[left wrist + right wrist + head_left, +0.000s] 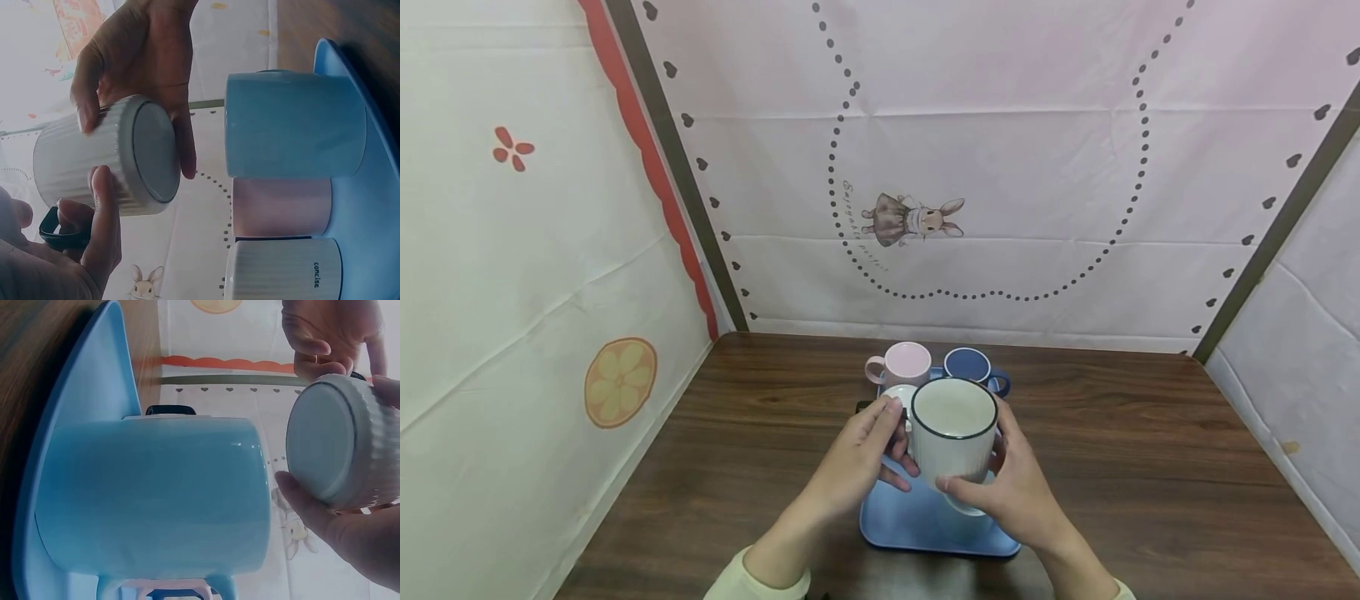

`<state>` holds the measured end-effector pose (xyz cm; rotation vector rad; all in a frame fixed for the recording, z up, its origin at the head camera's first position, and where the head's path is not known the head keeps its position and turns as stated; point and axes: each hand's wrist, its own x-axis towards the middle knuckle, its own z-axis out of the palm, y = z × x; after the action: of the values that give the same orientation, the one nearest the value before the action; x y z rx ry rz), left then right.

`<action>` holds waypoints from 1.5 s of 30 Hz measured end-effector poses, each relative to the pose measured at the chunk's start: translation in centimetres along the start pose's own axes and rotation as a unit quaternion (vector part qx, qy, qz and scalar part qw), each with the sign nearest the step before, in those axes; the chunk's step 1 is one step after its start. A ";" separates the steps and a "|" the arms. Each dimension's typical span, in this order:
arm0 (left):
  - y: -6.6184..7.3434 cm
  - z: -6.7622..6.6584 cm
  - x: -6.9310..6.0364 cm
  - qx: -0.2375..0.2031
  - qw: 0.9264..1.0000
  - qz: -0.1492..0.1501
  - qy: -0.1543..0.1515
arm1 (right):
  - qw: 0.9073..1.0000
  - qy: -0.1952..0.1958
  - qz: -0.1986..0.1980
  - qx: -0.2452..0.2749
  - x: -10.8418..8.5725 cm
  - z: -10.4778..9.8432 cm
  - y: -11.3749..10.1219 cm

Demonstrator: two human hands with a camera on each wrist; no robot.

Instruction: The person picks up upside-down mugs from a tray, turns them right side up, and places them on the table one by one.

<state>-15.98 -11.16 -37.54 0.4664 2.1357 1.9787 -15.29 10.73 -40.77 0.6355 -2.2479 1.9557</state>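
A white ribbed mug point(951, 446) with a dark rim is held up above the blue tray point(917, 525), its pale base showing in both wrist views. My left hand point(857, 454) pinches its black handle point(65, 236) at the mug's left side. Around the ribbed body curls my right hand point(1026, 496), thumb toward the near side. Below the held mug, a light blue mug point(156, 497) stands on the tray. Further back are a pink mug point(907, 362), a navy mug point(967, 365) and a white mug point(284, 269) lettered "concise".
The tray rests on a dark wood-grain table point(760, 450). A printed cloth wall point(1037, 192) with a rabbit stands behind the table, and another cloth point(512, 275) borders its left side. The mugs stand close together on the tray.
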 end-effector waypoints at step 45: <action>-0.9 -0.3 -0.3 0.056 0.996 0.050 0.054 | 0.990 -0.100 -0.095 -0.015 -0.4 -2.8 0.6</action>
<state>-15.86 -11.62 -38.38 0.5056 2.3414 1.9863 -15.72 13.59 -40.95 1.0423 -2.2243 1.8375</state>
